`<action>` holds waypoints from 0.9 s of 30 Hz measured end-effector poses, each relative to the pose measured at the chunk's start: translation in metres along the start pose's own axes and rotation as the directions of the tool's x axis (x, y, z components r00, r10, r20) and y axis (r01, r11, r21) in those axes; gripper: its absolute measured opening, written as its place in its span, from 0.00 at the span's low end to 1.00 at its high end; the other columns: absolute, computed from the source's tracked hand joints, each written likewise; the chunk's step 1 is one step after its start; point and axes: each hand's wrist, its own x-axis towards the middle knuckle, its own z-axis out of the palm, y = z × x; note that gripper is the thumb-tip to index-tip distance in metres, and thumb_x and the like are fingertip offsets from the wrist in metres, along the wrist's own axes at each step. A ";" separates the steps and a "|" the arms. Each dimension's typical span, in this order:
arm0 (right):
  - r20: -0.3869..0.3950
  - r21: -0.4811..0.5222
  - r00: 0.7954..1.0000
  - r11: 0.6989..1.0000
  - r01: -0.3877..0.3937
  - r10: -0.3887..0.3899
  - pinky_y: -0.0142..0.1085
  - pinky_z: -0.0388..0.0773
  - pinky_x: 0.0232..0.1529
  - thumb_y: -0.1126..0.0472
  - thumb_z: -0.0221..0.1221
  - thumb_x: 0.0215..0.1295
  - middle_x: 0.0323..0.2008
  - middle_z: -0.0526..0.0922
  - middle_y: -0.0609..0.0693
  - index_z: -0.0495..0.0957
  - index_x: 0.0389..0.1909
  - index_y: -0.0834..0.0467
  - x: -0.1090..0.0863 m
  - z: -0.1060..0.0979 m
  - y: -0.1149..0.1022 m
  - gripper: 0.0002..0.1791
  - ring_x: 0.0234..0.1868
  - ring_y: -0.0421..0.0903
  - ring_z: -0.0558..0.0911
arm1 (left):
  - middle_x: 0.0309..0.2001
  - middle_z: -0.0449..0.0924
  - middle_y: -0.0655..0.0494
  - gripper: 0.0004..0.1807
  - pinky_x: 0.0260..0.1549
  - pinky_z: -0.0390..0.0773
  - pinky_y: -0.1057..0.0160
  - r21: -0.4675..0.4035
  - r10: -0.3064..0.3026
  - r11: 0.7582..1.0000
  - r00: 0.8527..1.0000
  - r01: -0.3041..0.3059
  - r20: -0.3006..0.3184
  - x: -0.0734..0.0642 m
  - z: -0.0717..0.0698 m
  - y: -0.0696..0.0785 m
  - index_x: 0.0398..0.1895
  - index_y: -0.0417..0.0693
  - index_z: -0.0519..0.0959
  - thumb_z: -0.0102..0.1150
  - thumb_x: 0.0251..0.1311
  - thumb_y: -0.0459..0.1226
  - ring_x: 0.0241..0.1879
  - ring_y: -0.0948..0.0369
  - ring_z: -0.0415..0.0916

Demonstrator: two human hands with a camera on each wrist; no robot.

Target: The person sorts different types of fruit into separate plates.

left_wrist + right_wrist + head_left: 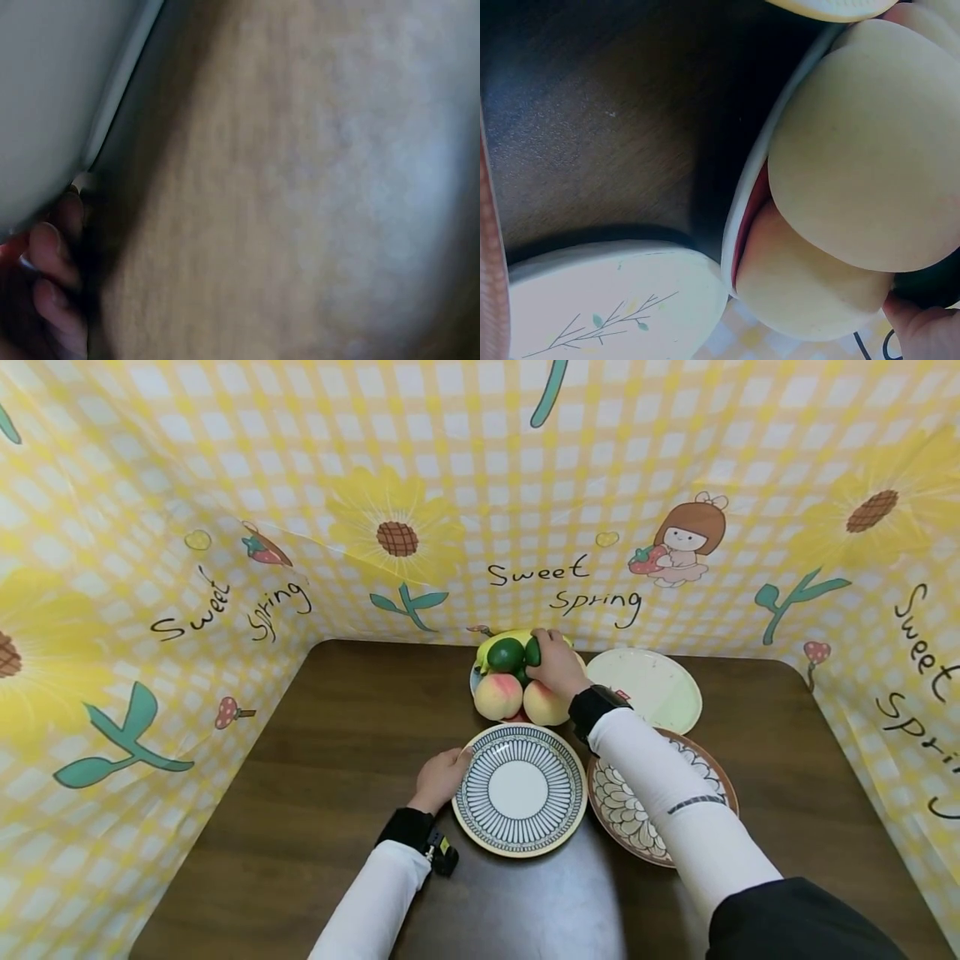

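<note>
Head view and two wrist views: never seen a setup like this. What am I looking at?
No robot here: each grip is a person's bare hand. The head picture comes from a camera worn on the head, looking forward and down; each wrist picture comes from a camera on that wrist. The left wrist one is blurry.

On the brown table are a striped plate, a brown-rimmed plate, a pale plate and a dish heaped with peaches, green fruit and bananas.

The left grip holds the striped plate's edge; the right grip pinches one green fruit at the dish.
</note>
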 end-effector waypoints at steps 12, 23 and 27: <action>0.007 -0.006 1.000 1.000 -0.019 0.020 0.53 0.76 0.64 0.62 0.62 0.67 0.73 0.63 0.69 0.59 0.77 0.62 -0.005 -0.007 -0.003 0.39 0.66 0.64 0.74 | 0.42 0.87 0.45 0.24 0.42 0.75 0.53 -0.003 -0.002 1.000 1.000 0.002 -0.004 0.002 0.000 0.000 0.42 0.45 0.84 0.42 0.78 0.50 0.44 0.48 0.83; 0.010 -0.004 1.000 1.000 -0.014 0.014 0.53 0.76 0.64 0.61 0.62 0.67 0.72 0.64 0.69 0.59 0.76 0.61 -0.013 -0.010 -0.006 0.39 0.65 0.64 0.76 | 0.48 0.88 0.44 0.25 0.50 0.78 0.47 -0.003 0.008 1.000 1.000 -0.008 -0.005 0.001 0.002 0.001 0.48 0.44 0.85 0.42 0.78 0.50 0.51 0.45 0.84; 0.013 -0.003 1.000 1.000 -0.007 0.007 0.52 0.77 0.63 0.60 0.63 0.68 0.72 0.64 0.68 0.59 0.77 0.60 -0.016 -0.010 -0.008 0.39 0.64 0.63 0.77 | 0.51 0.87 0.43 0.25 0.55 0.77 0.45 -0.003 0.002 1.000 1.000 -0.002 0.000 0.000 0.001 0.002 0.52 0.44 0.85 0.41 0.78 0.50 0.54 0.45 0.83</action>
